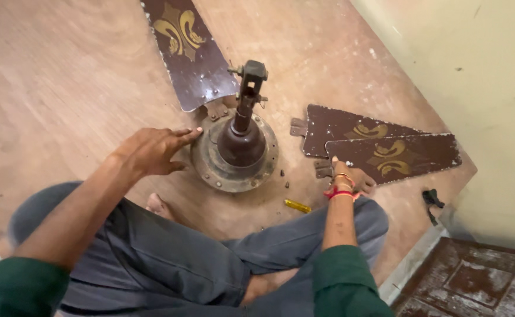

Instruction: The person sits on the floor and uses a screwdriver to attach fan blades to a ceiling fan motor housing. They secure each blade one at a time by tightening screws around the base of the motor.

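A ceiling fan motor (234, 154), round, rusty and dark brown, is seen lying on a worn wooden floor (63, 76) directly in front of a person seated cross-legged. A dark down rod (248, 97) is seen rising from its domed centre. The left hand (154, 151) is laid flat, palm down, at the motor's left edge; its fingers (184, 135) are held straight and close together, with the tips touching or just meeting the rim. Nothing is pinched or gripped by this hand.

One brown fan blade (188, 50) with a gold ornament is still fastened to the motor at its upper left, its bracket set just beyond the fingertips of the left hand.

The right hand (349, 179), with red and gold bangles at the wrist, is lowered onto the near end of two loose fan blades (381, 144) stacked to the right of the motor, well apart from it. The hand is seen from behind, so it cannot be told whether its fingers are spread or closed on anything; only contact with the lower blade's inner end, beside its metal bracket (323, 169), is shown.

A yellow-handled screwdriver (297, 206) and a few small dark screws (283, 178) are scattered on the floor between the motor and the right hand. A pale wall (480, 88) is seen at the right.
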